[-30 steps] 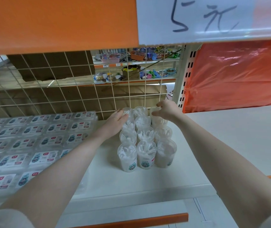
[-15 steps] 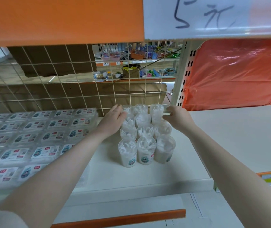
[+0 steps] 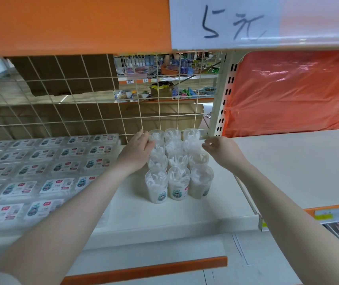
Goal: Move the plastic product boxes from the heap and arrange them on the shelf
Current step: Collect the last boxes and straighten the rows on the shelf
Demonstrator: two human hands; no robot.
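Several clear round plastic tubs (image 3: 178, 161) with white contents stand in three tidy columns on the white shelf (image 3: 164, 214), reaching back to the wire grid. My left hand (image 3: 136, 152) lies with straight fingers against the left side of the back tubs. My right hand (image 3: 221, 150) hovers at the right side of the group, fingers loosely curled, holding nothing. Flat clear product boxes (image 3: 41, 165) with labels fill the shelf's left part in rows.
A wire grid back panel (image 3: 82, 112) closes the shelf behind the tubs. An orange shelf edge (image 3: 72, 25) with a handwritten price sign (image 3: 232, 21) hangs overhead. A white upright post (image 3: 220, 99) and an orange plastic sheet (image 3: 292, 91) stand at the right.
My right hand has drawn back from the rear right tub to the side of the group and lets go. My left hand stays against the left tubs.
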